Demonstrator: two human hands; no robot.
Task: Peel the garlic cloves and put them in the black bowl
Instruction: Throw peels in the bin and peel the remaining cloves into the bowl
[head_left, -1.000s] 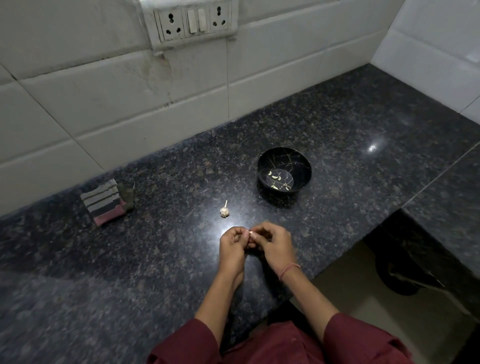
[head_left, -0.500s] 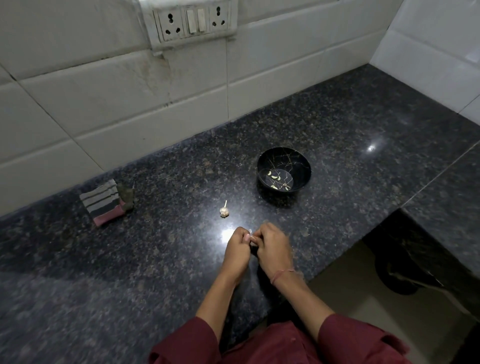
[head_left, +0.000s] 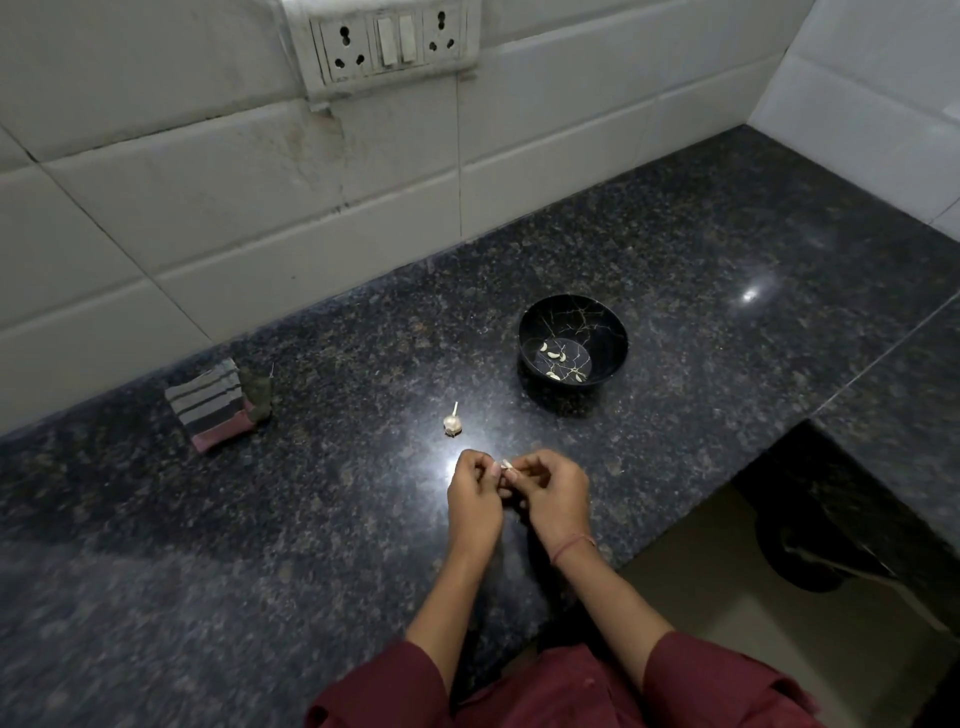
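My left hand (head_left: 474, 496) and my right hand (head_left: 551, 493) meet fingertip to fingertip just above the dark granite counter, both pinching one small pale garlic clove (head_left: 506, 464). Most of the clove is hidden by my fingers. A small remnant of the garlic bulb (head_left: 452, 423), with its stalk sticking up, lies on the counter just beyond my hands. The black bowl (head_left: 613, 332) with gold crack lines stands farther back to the right and holds several peeled cloves (head_left: 556, 355).
A folded striped cloth (head_left: 210, 410) lies at the left near the tiled wall. A socket plate (head_left: 390, 44) is mounted on the wall above. The counter's front edge (head_left: 675, 540) drops off right of my right wrist, with floor below.
My hands have stayed in the same spot, working at the clove; the fingers shifted slightly and a bit more of the pale clove shows between them.
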